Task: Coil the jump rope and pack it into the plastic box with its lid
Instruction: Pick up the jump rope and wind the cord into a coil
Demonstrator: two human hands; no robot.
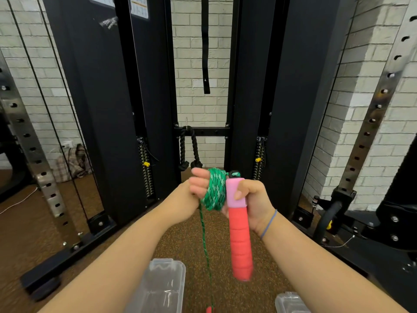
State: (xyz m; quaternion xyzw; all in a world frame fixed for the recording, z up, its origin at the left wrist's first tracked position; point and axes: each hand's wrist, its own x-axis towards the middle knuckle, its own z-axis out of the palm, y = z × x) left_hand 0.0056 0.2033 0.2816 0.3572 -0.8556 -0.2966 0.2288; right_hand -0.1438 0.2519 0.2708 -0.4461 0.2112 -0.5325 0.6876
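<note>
While two clear plastic pieces, the box (161, 288) and lid (291, 302), lie on the floor, the right hand (250, 199) grips one pink handle (240, 231); the left hand's (198, 184) fingers clench the green rope coil (214, 192), one strand (206, 249) hanging down.

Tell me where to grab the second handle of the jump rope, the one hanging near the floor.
Only its red tip shows at the bottom edge, dangling from the green cord below the coil. Probably best to take it round its middle from the side, since it hangs upright. The left hand would have to do it; the right hand holds the pink-and-red handle.
</note>
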